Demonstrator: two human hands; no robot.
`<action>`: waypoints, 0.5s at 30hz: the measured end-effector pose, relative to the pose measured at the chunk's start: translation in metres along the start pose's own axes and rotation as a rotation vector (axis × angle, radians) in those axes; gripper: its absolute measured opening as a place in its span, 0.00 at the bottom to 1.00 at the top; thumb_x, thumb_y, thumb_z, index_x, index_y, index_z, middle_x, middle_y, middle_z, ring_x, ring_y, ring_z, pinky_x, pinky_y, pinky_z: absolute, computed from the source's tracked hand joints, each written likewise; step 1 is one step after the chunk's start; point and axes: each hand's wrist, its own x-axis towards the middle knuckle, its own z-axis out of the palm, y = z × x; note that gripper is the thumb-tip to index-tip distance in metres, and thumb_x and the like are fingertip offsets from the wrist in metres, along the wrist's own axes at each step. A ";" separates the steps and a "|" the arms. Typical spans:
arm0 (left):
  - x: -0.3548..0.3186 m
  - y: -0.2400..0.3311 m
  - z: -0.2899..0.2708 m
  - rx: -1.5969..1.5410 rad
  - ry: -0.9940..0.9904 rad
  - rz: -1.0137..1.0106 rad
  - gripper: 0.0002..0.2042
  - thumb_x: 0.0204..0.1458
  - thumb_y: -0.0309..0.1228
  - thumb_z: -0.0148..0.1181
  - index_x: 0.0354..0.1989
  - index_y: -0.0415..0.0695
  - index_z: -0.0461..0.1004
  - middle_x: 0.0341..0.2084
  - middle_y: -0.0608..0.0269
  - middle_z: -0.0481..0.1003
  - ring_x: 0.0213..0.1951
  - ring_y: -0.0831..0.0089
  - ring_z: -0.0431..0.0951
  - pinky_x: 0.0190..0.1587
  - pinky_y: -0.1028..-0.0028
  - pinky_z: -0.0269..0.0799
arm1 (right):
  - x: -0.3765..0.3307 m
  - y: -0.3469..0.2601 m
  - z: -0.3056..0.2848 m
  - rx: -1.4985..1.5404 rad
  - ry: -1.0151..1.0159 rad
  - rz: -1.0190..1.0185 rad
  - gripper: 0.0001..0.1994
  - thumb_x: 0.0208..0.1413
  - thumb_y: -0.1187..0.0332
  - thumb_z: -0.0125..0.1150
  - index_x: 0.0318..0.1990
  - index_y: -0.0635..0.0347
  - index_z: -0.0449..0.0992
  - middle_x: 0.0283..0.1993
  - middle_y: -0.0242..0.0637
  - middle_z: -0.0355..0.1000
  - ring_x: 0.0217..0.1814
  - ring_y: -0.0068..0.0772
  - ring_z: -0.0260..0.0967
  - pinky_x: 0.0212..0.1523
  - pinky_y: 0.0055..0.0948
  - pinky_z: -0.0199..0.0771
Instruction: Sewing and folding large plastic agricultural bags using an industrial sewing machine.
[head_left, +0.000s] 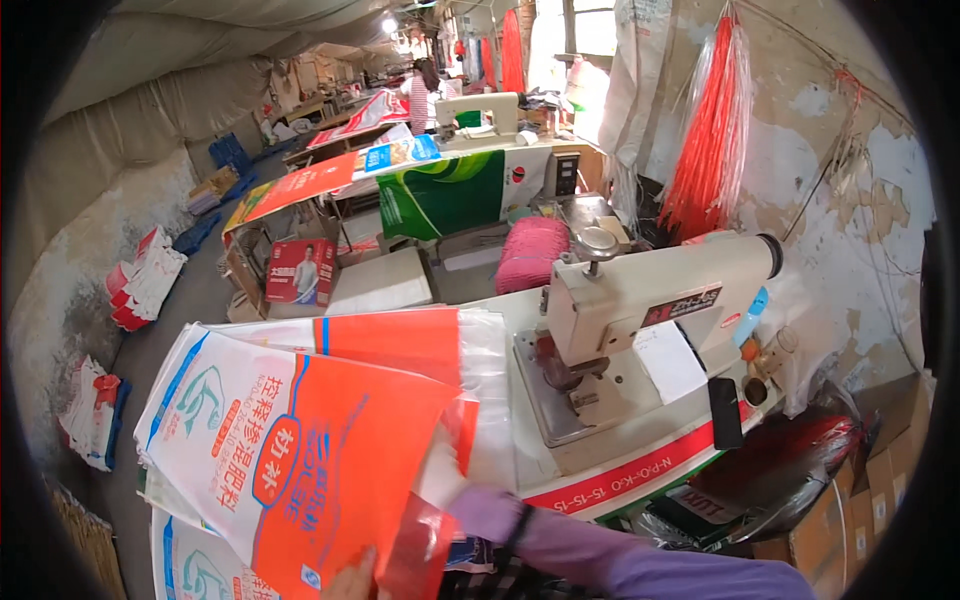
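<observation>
Bag-sewing workshop: industrial sewing machine [640,310], stacked printed woven sacks [290,440], thread tassels [710,130].

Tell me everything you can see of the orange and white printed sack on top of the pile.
The orange and white printed sack looks like woven plastic, with a white upper part bearing teal graphics and an orange lower part with a round emblem. It lies flat and slanted on a stack of similar sacks. The left hand touches its lower edge; the right hand, in a purple sleeve, is at its open mouth, where a clear inner liner sticks out toward the sewing machine.
</observation>
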 end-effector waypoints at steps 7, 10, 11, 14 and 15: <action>-0.059 -0.022 -0.017 0.003 0.037 0.222 0.26 0.48 0.31 0.63 0.59 0.43 0.70 0.47 0.44 0.71 0.53 0.49 0.69 0.56 0.58 0.67 | -0.022 -0.023 -0.025 -0.287 -0.750 -0.323 0.09 0.56 0.64 0.53 0.37 0.53 0.79 0.34 0.44 0.74 0.36 0.41 0.74 0.38 0.42 0.71; -0.095 -0.057 0.017 -0.002 0.461 -0.349 0.26 0.51 0.31 0.62 0.60 0.43 0.68 0.54 0.43 0.69 0.59 0.48 0.65 0.63 0.55 0.61 | -0.023 -0.008 -0.078 -0.005 -0.395 -0.089 0.08 0.54 0.64 0.60 0.30 0.57 0.80 0.25 0.41 0.75 0.29 0.45 0.74 0.32 0.41 0.72; -0.110 -0.068 0.025 -0.498 0.594 -0.655 0.27 0.52 0.31 0.62 0.62 0.43 0.66 0.55 0.43 0.68 0.60 0.47 0.64 0.63 0.54 0.61 | -0.020 0.006 -0.096 0.184 -0.159 0.051 0.10 0.53 0.61 0.62 0.35 0.58 0.79 0.30 0.44 0.75 0.33 0.47 0.74 0.36 0.42 0.73; -0.140 -0.087 0.060 -0.325 0.154 -0.639 0.30 0.54 0.33 0.64 0.65 0.43 0.62 0.57 0.42 0.66 0.60 0.48 0.65 0.62 0.53 0.62 | 0.018 0.043 -0.102 0.167 0.363 -0.096 0.24 0.52 0.55 0.63 0.52 0.61 0.74 0.44 0.47 0.76 0.49 0.49 0.73 0.50 0.37 0.73; -0.147 -0.085 0.075 -0.208 0.228 -0.494 0.30 0.54 0.35 0.64 0.65 0.42 0.62 0.57 0.40 0.67 0.59 0.48 0.66 0.61 0.54 0.63 | 0.027 0.049 -0.088 0.237 0.387 -0.083 0.24 0.52 0.55 0.63 0.52 0.61 0.74 0.44 0.47 0.76 0.49 0.49 0.73 0.50 0.37 0.73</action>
